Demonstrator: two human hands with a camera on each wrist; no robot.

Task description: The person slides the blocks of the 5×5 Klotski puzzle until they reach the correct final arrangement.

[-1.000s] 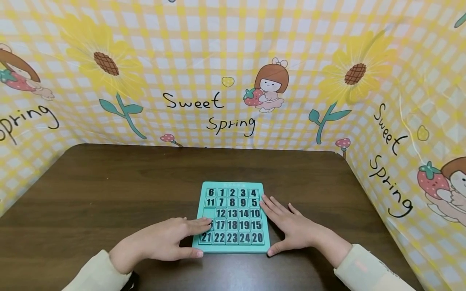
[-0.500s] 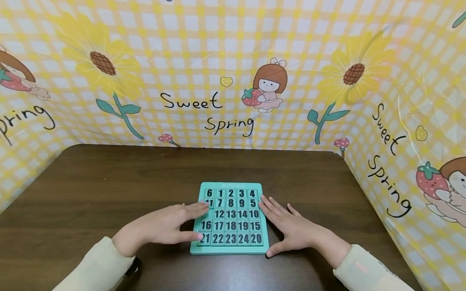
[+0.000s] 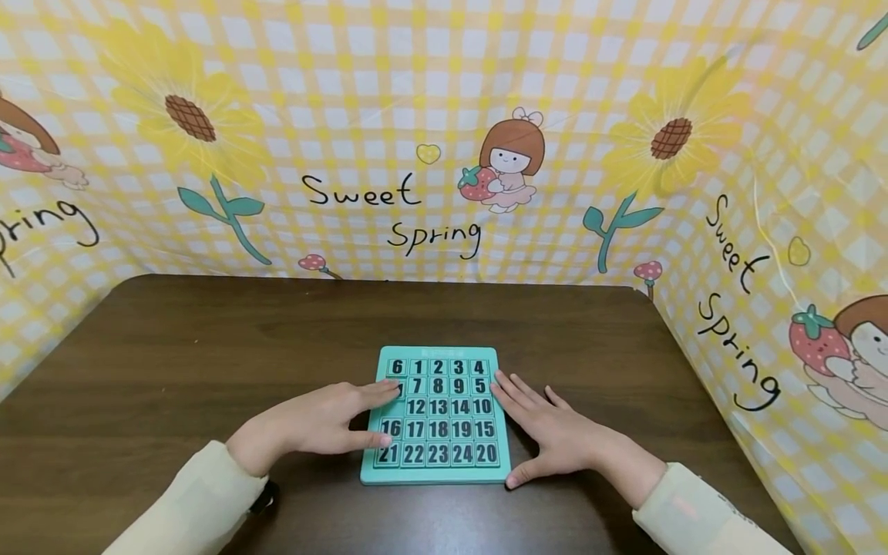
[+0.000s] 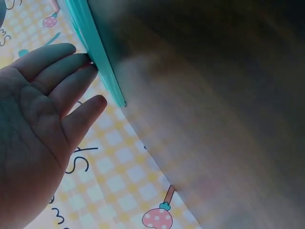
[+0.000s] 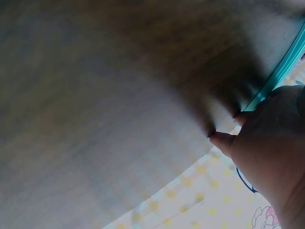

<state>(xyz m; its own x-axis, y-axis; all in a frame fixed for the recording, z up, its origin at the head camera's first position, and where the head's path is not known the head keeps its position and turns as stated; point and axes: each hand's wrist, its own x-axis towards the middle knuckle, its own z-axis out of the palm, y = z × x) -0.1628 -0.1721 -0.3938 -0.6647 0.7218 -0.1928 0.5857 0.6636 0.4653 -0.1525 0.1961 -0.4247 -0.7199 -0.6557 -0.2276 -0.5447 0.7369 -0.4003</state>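
A turquoise number slide puzzle (image 3: pixel 437 477) lies flat on the table, its tiles in rows with a gap at the left of the third row. My left hand (image 3: pixel 326 422) reaches over its left edge, fingers extended onto the tile at the left of the second row, most of whose number they cover. The thumb tip overlaps tile 16 (image 3: pixel 390 426). My right hand (image 3: pixel 558 439) rests spread along the puzzle's right edge, fingertips at the upper side and thumb near the bottom corner. In the left wrist view, straight fingers (image 4: pixel 71 86) meet the turquoise edge.
The dark wooden table (image 3: pixel 277 331) extends around the puzzle. A yellow checked cloth (image 3: pixel 375 100) with printed flowers and lettering stands behind the table and along both sides. A dark band (image 3: pixel 264 498) shows at the left cuff.
My left fingers have moved up from tile 16 to tile 11, and the thumb from beside the puzzle onto its lower left tiles. My right hand has stayed in place.
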